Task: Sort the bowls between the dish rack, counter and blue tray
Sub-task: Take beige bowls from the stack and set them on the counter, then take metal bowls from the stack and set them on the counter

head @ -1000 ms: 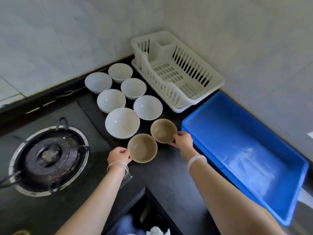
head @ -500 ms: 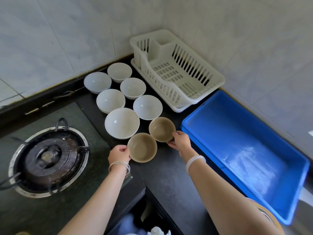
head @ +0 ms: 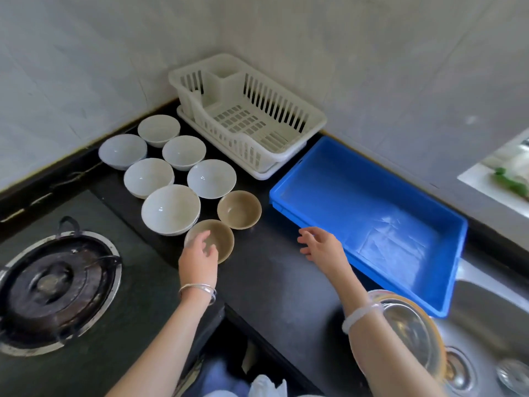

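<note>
Two brown bowls stand on the black counter [head: 266,285]: the far brown bowl [head: 239,209] and the near brown bowl [head: 221,239]. Behind them sit several white bowls, the largest white bowl [head: 170,208] closest to me. My left hand [head: 199,257] hovers over the near brown bowl's left rim with loose, parted fingers and hides part of it. Right of the brown bowls, my right hand [head: 322,245] is off them, fingers apart, beside the blue tray [head: 289,196]. Nothing lies in the tray or in the white dish rack [head: 312,118].
A gas burner [head: 54,285] is set into the counter at the left. A steel sink [head: 492,319] lies at the lower right, with a round metal bowl [head: 412,328] at its edge. Tiled walls close the corner behind the rack.
My right hand has let go of the far brown bowl and pulled back to the right. My left hand has loosened from the near bowl's rim. The view has shifted right.
</note>
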`<action>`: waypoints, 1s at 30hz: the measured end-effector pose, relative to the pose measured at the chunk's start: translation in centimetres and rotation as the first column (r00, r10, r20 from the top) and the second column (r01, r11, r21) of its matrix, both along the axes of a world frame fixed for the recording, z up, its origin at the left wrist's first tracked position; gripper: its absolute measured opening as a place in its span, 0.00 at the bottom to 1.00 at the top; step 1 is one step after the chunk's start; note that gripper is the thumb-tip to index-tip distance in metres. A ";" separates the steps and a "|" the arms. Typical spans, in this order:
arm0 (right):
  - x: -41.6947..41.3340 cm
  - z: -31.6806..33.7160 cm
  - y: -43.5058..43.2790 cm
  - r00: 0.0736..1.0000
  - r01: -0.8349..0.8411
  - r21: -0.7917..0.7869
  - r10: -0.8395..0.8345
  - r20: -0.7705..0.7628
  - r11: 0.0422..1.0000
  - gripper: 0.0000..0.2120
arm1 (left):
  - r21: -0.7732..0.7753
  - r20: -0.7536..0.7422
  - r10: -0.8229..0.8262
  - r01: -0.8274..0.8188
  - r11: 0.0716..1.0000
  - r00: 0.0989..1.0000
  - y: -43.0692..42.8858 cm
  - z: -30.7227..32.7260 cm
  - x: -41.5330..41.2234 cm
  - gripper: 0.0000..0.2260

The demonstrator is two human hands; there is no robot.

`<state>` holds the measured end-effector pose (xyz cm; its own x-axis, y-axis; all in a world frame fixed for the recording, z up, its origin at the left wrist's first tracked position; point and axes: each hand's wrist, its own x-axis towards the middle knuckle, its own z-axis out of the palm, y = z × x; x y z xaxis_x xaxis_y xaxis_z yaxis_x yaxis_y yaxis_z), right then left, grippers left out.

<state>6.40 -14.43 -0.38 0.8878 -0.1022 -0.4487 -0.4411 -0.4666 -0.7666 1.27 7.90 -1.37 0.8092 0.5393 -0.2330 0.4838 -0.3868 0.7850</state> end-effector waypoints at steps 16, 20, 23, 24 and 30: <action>-16.6 -0.7 -17.7 0.967 0.244 -0.665 -0.226 0.116 0.706 0.07 | -0.065 0.015 -0.766 0.765 0.641 0.643 -23.1 0.5 -5.5 0.13; -16.9 -0.9 -17.8 0.948 0.311 -0.622 -0.281 0.149 0.719 0.08 | 0.047 -0.045 -0.803 0.804 0.593 0.594 -24.8 0.3 -6.2 0.14; -16.8 -0.8 -18.0 0.921 0.377 -0.559 -0.362 0.143 0.739 0.05 | 0.106 -0.069 -0.804 0.805 0.583 0.591 -25.1 0.2 -6.4 0.14; -16.8 -0.7 -18.1 0.910 0.401 -0.534 -0.390 0.139 0.744 0.03 | 0.117 -0.075 -0.804 0.806 0.580 0.589 -25.1 0.2 -6.4 0.14; -17.4 -0.5 -19.0 0.875 0.475 -0.423 -0.462 0.140 0.771 0.05 | 0.145 -0.099 -0.801 0.805 0.576 0.591 -25.4 0.3 -6.2 0.12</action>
